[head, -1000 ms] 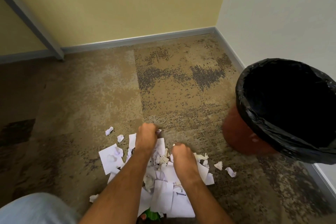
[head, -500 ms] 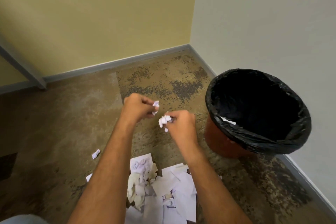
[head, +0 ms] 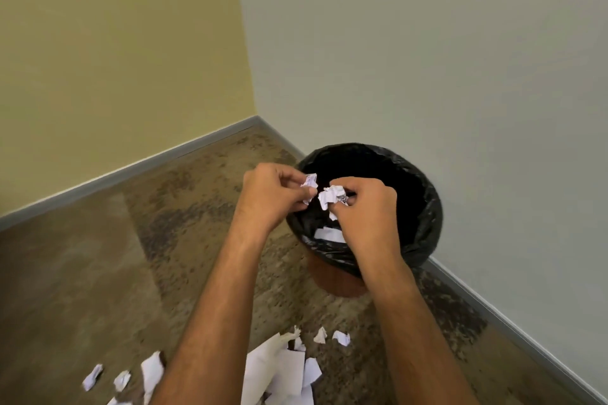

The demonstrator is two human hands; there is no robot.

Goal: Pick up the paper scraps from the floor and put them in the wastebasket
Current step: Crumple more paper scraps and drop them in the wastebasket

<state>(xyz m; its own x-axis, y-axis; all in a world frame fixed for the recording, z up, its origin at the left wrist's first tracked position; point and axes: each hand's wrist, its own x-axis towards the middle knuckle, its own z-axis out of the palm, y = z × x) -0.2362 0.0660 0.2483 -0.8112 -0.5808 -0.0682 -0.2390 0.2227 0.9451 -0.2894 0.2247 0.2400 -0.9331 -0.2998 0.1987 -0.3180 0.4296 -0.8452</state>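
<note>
Both my hands are raised over the near rim of the wastebasket [head: 424, 207], an orange-brown bin lined with a black bag. My left hand [head: 269, 197] pinches a small crumpled paper scrap [head: 309, 182]. My right hand [head: 368, 210] grips a larger crumpled white scrap [head: 330, 197]. The two scraps nearly touch above the bin's opening. A white piece of paper [head: 329, 235] lies inside the bag below them. More white scraps [head: 283, 368] lie scattered on the carpet under my forearms.
The wastebasket stands in the room's corner against the grey-white wall [head: 427, 59], beside the yellow wall [head: 115, 59]. Grey baseboard [head: 131, 171] runs along both walls. Small loose scraps [head: 93, 376] lie on the brown patterned carpet at lower left.
Both hands lifted from the paper pile on the floor, each taking a crumpled scrap, and moved up and right until they are over the wastebasket. The view turned toward the corner.
</note>
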